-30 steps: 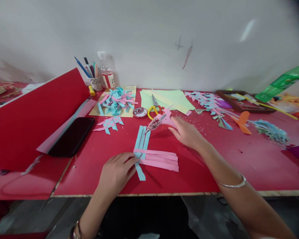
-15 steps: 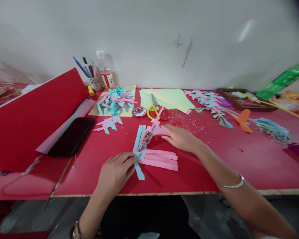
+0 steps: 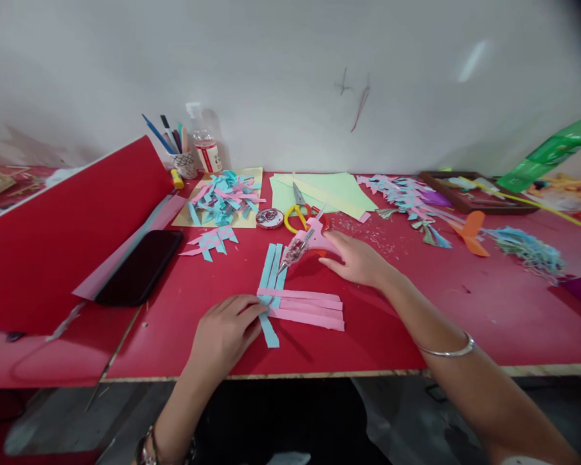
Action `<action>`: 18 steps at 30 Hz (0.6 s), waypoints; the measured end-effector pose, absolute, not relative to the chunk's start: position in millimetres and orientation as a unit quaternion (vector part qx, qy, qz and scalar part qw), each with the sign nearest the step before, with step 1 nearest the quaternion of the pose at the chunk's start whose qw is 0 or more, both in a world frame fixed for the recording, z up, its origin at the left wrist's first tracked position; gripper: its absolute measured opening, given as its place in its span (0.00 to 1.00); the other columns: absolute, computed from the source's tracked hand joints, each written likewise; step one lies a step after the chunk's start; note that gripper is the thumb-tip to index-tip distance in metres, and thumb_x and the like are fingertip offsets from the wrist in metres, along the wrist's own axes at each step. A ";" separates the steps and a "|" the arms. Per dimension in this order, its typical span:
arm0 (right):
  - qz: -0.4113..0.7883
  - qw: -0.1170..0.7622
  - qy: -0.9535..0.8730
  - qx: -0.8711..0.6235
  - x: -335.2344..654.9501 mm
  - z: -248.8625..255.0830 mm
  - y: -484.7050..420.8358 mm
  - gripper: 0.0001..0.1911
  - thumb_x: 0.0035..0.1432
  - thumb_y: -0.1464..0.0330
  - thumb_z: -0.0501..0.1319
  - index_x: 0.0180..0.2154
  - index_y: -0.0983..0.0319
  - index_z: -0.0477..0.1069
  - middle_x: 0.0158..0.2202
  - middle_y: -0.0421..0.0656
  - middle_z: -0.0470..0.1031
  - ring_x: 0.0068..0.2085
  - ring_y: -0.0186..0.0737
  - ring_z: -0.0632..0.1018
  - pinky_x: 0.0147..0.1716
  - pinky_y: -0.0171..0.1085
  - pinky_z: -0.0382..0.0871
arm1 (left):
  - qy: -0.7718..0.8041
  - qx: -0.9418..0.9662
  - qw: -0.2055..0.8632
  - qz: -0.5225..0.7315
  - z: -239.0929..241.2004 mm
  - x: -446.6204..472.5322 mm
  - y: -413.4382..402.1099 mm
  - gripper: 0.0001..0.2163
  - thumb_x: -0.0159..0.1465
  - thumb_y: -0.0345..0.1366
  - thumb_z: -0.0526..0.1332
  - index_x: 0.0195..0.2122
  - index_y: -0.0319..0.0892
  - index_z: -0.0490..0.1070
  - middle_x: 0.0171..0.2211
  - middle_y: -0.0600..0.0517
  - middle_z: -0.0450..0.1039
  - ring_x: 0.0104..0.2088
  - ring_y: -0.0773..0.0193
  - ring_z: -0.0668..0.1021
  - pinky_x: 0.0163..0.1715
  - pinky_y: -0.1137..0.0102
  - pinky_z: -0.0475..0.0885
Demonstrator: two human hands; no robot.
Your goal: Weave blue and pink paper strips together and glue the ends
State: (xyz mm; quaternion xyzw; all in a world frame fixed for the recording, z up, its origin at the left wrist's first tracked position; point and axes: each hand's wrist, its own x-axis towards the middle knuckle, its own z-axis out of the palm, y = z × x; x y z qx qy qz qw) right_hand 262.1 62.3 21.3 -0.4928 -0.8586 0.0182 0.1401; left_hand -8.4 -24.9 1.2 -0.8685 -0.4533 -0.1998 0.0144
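Note:
Pink paper strips (image 3: 314, 312) run to the right and cross blue paper strips (image 3: 270, 263) on the red tabletop. At their left end my left hand (image 3: 230, 326) presses the crossing with its fingertips, the thumb and forefinger close together on the paper. My right hand (image 3: 356, 257) is closed around the handle of a pink glue gun (image 3: 312, 239), its metal nozzle pointing down and left over the blue strips. A glue stick juts from the gun's back end. Scissors (image 3: 297, 210) with yellow and red handles lie just behind the gun.
A black phone (image 3: 140, 268) and a leaning red board (image 3: 77, 239) stand at the left. Behind are a pile of cut strips (image 3: 225, 197), a round tin (image 3: 270, 218), green paper sheets (image 3: 319, 190) and a pen cup (image 3: 184, 165). Paper garlands (image 3: 401, 197) and a brown tray (image 3: 479, 197) lie right.
My right hand has drawn the glue gun up and to the right, so its nozzle has left the crossing of the strips. My left hand stays on the paper.

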 end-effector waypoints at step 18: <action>-0.026 0.214 -0.763 -0.609 296.7 11.0 82.0 0.29 0.55 0.56 0.51 0.53 0.67 0.57 0.52 0.54 0.65 0.51 0.52 0.69 0.45 0.47 0.65 | -0.564 -0.769 -0.130 -0.271 20.7 -1.6 -0.9 0.12 0.59 0.43 0.54 0.29 0.43 0.73 0.30 0.52 0.75 0.30 0.65 0.75 0.31 0.73 0.67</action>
